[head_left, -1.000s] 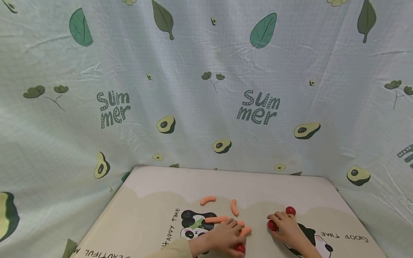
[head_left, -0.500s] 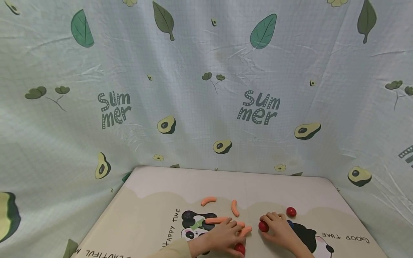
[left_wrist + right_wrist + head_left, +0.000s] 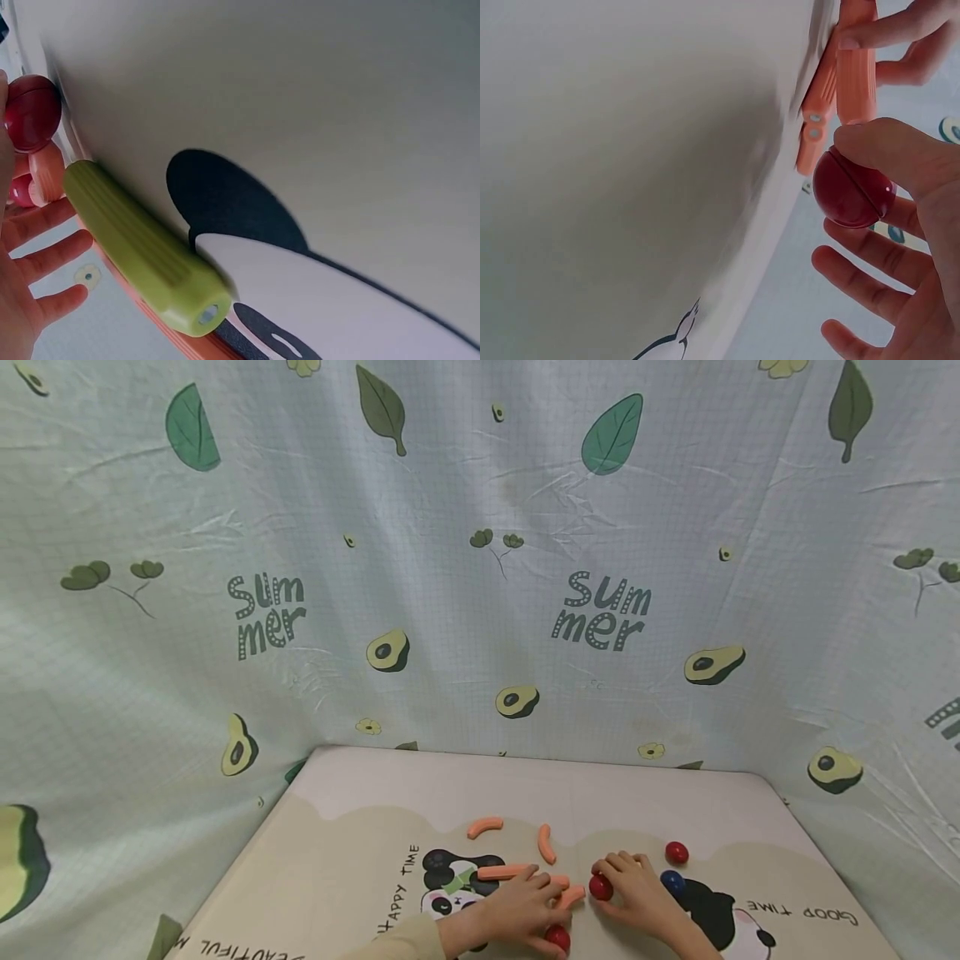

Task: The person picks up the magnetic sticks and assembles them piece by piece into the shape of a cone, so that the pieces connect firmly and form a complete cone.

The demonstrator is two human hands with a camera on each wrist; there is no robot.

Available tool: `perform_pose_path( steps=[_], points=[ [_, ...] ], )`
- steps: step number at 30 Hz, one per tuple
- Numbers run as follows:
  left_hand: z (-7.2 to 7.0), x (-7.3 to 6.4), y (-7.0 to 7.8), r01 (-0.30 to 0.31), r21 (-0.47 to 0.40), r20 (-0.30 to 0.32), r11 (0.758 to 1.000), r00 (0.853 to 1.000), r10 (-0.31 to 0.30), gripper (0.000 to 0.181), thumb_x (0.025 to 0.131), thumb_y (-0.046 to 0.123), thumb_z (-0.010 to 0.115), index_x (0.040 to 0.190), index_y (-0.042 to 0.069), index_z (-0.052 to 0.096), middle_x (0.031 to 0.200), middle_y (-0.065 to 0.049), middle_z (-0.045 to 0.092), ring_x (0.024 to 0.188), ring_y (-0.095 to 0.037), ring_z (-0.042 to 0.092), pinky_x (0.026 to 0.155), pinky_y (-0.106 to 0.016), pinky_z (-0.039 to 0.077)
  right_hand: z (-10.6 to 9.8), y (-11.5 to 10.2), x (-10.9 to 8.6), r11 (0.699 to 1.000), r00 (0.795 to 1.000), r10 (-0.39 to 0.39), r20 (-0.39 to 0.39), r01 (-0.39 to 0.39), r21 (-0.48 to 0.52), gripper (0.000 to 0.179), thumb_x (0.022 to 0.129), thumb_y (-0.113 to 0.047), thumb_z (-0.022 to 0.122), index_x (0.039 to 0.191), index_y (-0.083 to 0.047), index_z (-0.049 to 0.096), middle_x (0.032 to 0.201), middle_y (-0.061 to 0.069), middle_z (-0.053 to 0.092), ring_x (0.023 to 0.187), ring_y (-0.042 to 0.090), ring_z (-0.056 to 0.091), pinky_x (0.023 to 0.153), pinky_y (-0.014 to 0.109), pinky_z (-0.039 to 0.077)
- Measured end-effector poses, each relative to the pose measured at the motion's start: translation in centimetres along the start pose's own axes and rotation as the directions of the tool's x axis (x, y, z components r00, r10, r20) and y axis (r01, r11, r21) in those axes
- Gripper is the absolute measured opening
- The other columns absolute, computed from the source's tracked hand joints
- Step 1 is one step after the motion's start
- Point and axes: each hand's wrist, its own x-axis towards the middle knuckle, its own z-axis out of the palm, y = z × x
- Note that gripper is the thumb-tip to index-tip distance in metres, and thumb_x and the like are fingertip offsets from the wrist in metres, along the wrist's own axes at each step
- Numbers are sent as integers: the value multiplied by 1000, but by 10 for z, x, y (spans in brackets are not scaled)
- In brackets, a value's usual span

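Note:
My left hand point(image 3: 521, 906) lies over several orange toy rods, its thumb curled round a red ball point(image 3: 557, 937) by the table's near side. In the left wrist view that red ball point(image 3: 34, 112) shows a seam, and a ribbed green rod point(image 3: 142, 247) with a metal disc in its end lies beside the spread fingers point(image 3: 64, 304). To the right, my right hand point(image 3: 637, 893) pinches another red ball point(image 3: 600, 887) between thumb and forefinger. The right wrist view shows this ball point(image 3: 851, 187) close to the end of an orange rod point(image 3: 855, 82), which a left fingertip touches.
Two curved orange pieces point(image 3: 485, 827) lie beyond the left hand. A red ball point(image 3: 677, 852) and a blue ball point(image 3: 672, 883) rest right of the right hand. The table point(image 3: 360, 777) has a printed panda cover, and a patterned curtain point(image 3: 450, 485) hangs behind it.
My right hand has moved left with its red ball, toward the orange rods. The blue ball has come into sight behind it. My left hand stays in place.

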Motion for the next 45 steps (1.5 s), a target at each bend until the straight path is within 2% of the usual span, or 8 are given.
perform_pose_path(
  steps=[5, 12, 16, 22, 30, 37, 45],
  points=[
    [0, 0, 0, -4, 9, -4, 1000, 1000, 4, 41, 83, 64, 37, 107, 35, 54, 105, 13, 55, 88, -5, 46, 83, -24, 36, 0, 0, 1, 1000, 1000, -26, 1, 26, 5, 31, 68, -32, 72, 92, -17, 59, 87, -9, 56, 81, 8, 47, 74, 40, 37],
    [-3, 1, 0, 9, -22, 32, 1000, 999, -8, 41, 83, 63, 38, 107, 35, 55, 109, 11, 54, 95, -8, 48, 92, -34, 40, 1, -1, 6, 999, 994, -4, 108, -2, 49, 33, 70, -35, 71, 95, -17, 58, 89, -8, 57, 83, 10, 47, 78, 43, 37],
    [-2, 1, 0, 7, -24, 34, 1000, 999, -6, 41, 83, 63, 38, 108, 35, 55, 108, 11, 54, 96, -8, 48, 93, -35, 40, 1, -2, 6, 999, 994, -5, 111, -1, 47, 34, 69, -36, 71, 94, -18, 58, 88, -9, 56, 82, 9, 46, 78, 43, 37],
    [-1, 2, 1, 7, -30, 33, 1000, 999, -6, 41, 83, 63, 38, 108, 36, 55, 107, 11, 53, 94, -7, 47, 92, -35, 40, 1, 0, 5, 998, 994, -15, 112, 8, 67, 32, 68, -34, 73, 93, -19, 58, 86, -12, 56, 80, 7, 45, 75, 41, 36],
    [0, 3, 1, 25, 19, 33, 1000, 999, -26, 41, 82, 65, 36, 107, 38, 55, 101, 10, 55, 88, -10, 45, 85, -40, 42, -2, 1, 6, 993, 980, 3, 198, -27, 118, 29, 71, -35, 70, 93, -22, 58, 85, -13, 54, 79, 7, 44, 75, 42, 35],
    [-1, 2, 0, 49, 4, 60, 999, 997, -49, 42, 81, 66, 35, 107, 39, 56, 97, 11, 55, 89, -10, 45, 86, -43, 41, -1, 2, 10, 992, 981, -12, 195, -13, 129, 25, 72, -32, 70, 92, -24, 57, 86, -13, 55, 81, 8, 45, 72, 39, 34],
    [1, 1, -1, 67, -17, 54, 998, 996, -65, 42, 82, 65, 37, 105, 37, 58, 98, 10, 55, 90, -9, 46, 86, -43, 40, -1, 4, 18, 985, 978, -7, 211, -29, 171, 22, 75, -32, 68, 92, -25, 58, 84, -13, 55, 79, 7, 43, 71, 37, 32]
  ],
)
